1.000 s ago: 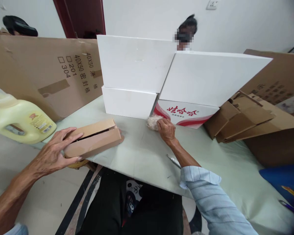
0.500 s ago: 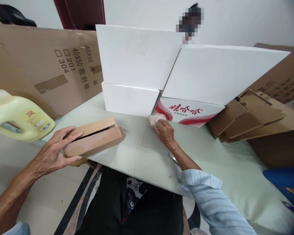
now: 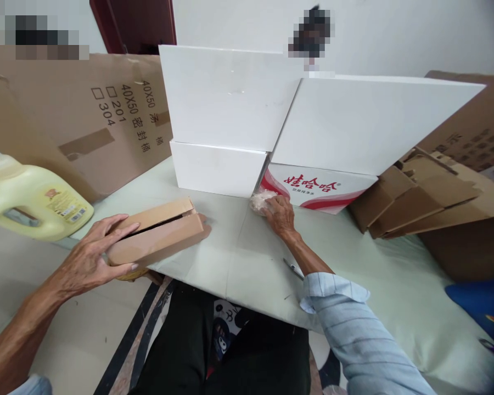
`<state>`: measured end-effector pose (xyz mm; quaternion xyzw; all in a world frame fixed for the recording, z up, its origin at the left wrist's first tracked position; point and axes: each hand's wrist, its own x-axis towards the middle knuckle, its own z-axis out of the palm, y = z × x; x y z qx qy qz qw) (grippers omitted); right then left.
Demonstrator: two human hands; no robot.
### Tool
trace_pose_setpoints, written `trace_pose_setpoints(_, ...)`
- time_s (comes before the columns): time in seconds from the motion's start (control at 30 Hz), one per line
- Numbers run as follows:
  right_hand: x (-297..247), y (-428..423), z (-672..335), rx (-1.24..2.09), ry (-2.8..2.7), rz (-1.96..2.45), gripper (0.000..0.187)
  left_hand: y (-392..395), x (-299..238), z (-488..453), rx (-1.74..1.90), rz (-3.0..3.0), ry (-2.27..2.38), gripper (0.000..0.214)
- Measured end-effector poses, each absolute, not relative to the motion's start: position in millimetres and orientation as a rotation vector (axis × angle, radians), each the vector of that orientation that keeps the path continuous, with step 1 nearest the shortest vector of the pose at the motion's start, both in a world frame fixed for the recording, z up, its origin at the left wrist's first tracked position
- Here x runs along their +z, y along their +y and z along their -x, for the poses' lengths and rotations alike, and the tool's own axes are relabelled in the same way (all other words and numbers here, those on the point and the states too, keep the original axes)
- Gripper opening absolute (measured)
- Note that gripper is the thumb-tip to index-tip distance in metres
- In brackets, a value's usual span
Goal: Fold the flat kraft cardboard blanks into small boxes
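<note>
My left hand grips the near left end of a small brown cardboard box, thumb below and fingers over the top. The box lies tilted at the front of the table, with a dark gap along its upper seam. Farther right, my right hand has its fingers closed on a crumpled clear plastic wad. That wad rests on the table against the foot of the white boxes. A thin metal tool lies beside my right forearm; its kind is unclear.
White cartons stand across the table, one with red print. At left are a yellow jug and a large brown carton. Folded cardboard and a blue object are at right. A blurred-out shape shows behind the cartons.
The view has shifted slightly. My right hand stays at the plastic wad with a small movement of the fingers. The left hand and the cardboard box have hardly moved.
</note>
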<state>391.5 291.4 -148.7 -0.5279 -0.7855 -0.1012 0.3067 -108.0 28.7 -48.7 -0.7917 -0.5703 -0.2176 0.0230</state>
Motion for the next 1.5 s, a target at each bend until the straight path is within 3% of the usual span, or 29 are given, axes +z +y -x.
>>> trace_pose_setpoints(0.5, -142.5, 300.9, -392.6, -0.277, -2.114, 1.435, 0.04, 30.4, -55.7, 112.0, -0.697, 2.455, -1.715, 0.075)
trace_pose_setpoints(0.8, -104.2, 278.5, -424.1, -0.208, -2.051, 1.455, 0.04, 27.3, -46.8, 113.0, -0.738, 2.457, -1.664, 0.075)
trace_pose_setpoints(1.1, -75.2, 191.7, -466.1, -0.152, -1.962, 1.372, 0.035, 20.8, -33.7, 98.7, -0.86, 2.493, -1.611, 0.078)
trace_pose_setpoints(1.5, -40.5, 50.4, -358.0, 0.32, -1.93, 0.867, 0.038, 12.8, -26.2, 26.7, -0.981, 2.861, -1.388, 0.098)
